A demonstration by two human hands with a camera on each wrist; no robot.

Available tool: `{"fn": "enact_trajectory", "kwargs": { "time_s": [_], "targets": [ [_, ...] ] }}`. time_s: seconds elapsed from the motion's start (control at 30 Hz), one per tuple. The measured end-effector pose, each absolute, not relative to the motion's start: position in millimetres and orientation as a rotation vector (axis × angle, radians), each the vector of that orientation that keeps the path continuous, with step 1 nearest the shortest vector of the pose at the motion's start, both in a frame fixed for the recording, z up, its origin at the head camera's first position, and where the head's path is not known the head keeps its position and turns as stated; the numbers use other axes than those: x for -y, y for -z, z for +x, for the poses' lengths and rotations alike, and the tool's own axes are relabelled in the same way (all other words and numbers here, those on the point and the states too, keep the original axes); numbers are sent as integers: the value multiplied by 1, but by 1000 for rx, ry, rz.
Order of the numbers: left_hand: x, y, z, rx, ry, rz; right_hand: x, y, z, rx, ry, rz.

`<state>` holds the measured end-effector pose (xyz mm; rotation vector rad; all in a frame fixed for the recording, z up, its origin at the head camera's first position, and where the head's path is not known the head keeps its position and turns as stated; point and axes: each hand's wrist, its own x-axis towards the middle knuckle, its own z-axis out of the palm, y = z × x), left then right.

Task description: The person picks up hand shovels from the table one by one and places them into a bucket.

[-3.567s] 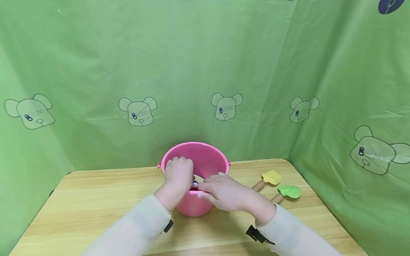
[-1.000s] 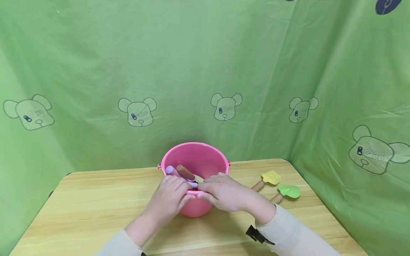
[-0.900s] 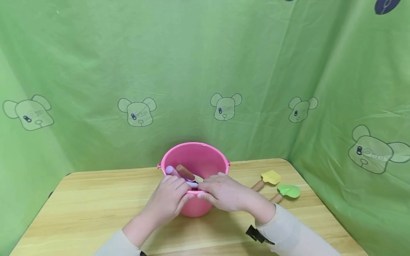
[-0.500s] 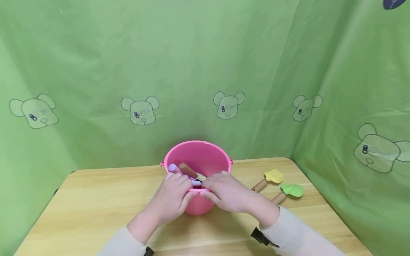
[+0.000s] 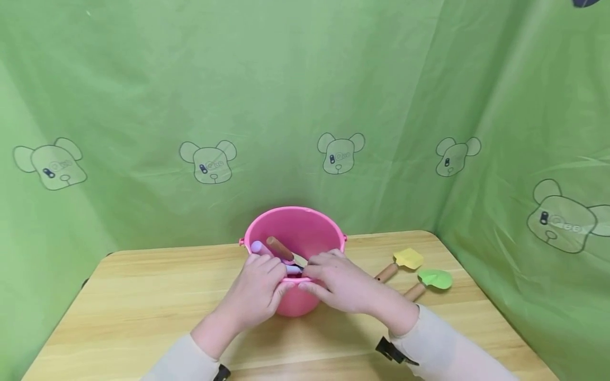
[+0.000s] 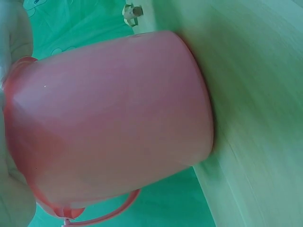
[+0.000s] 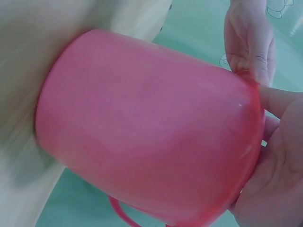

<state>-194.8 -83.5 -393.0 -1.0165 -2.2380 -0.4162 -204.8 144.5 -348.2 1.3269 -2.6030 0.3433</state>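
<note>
A pink bucket (image 5: 297,304) stands upright on the table, with its near rim between my two hands. My left hand (image 5: 254,291) grips the rim at the near left, thumb outside and fingers over the edge. On the near right, my right hand (image 5: 345,280) grips the rim in the same way. Inside the bucket show a brown wooden handle (image 5: 279,247), a purple handle end (image 5: 257,247) and a pale purple piece (image 5: 293,270) between the hands. Both wrist views show the bucket's outer wall (image 6: 118,113); its lower contents are hidden.
To the right of the bucket, a yellow-bladed tool (image 5: 408,258) and a green-bladed tool (image 5: 436,279) with wooden handles lie on the wooden table (image 5: 143,301). A green curtain (image 5: 267,79) with bear-head outlines hangs behind and at both sides.
My left hand was reaching inside the bucket; it moved back to the near rim and now grips there. The brown and purple handles came into view. My right hand stayed at the rim.
</note>
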Motion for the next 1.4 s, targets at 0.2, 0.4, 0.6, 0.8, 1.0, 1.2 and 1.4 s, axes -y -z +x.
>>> {"fn": "enact_trajectory", "kwargs": {
  "time_s": [0.2, 0.4, 0.6, 0.8, 1.0, 1.2, 1.4],
  "targets": [
    [84, 393, -195, 2254, 418, -1017, -150, 340, -204, 2641, -387, 1281],
    [84, 393, -196, 2266, 369, -1019, -158, 333, -202, 2666, -435, 1232],
    [85, 392, -195, 2283, 395, -1032, -168, 325, -200, 2696, -474, 1167],
    [85, 392, -196, 2288, 400, -1033, -181, 316, -202, 2699, -499, 1111],
    [84, 392, -197, 2292, 388, -1033, -199, 312, -202, 2701, -550, 1038],
    [83, 391, -196, 2316, 375, -1022, -214, 312, -205, 2728, -575, 965],
    [84, 390, -196, 2314, 370, -1017, -226, 313, -211, 2762, -587, 909]
  ]
}}
